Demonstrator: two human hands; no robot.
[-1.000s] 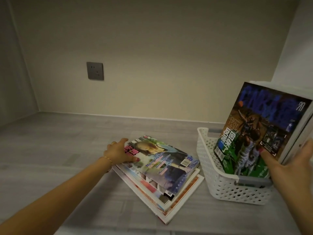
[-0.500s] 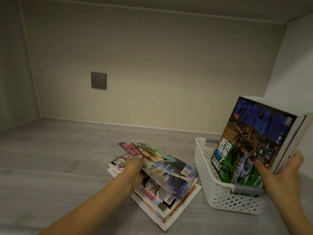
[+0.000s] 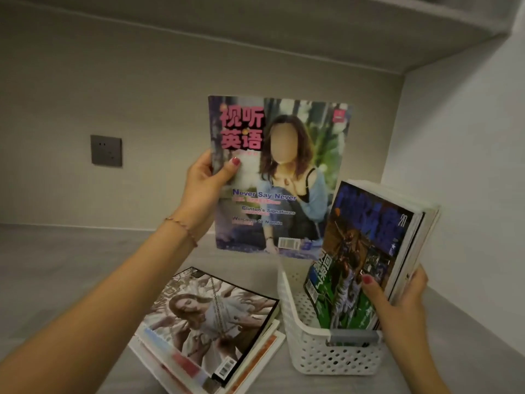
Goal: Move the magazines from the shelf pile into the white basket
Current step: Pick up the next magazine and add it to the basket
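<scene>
I see my left hand (image 3: pixel 205 185) gripping one magazine (image 3: pixel 279 177) by its left edge, thumb across the cover, holding it upright in the air above and behind the white basket (image 3: pixel 321 348), touching neither the basket nor the pile. Its cover shows pink Chinese characters and the line "Never Say Never". My right hand (image 3: pixel 399 304) is wrapped around a bundle of magazines (image 3: pixel 369 251) standing inside the basket, thumb on the front cover and fingers around the spines; the bundle leans to the right, its lower ends down in the basket's right part. The basket sits on the grey shelf (image 3: pixel 56 268), and its left part shows only bare perforated floor. Just to the left of the basket lies the remaining pile (image 3: pixel 210 331), fanned out flat, the top cover a pale picture of a figure in white. On the back wall, well to the left of the basket, there is a grey socket (image 3: pixel 106 150).
</scene>
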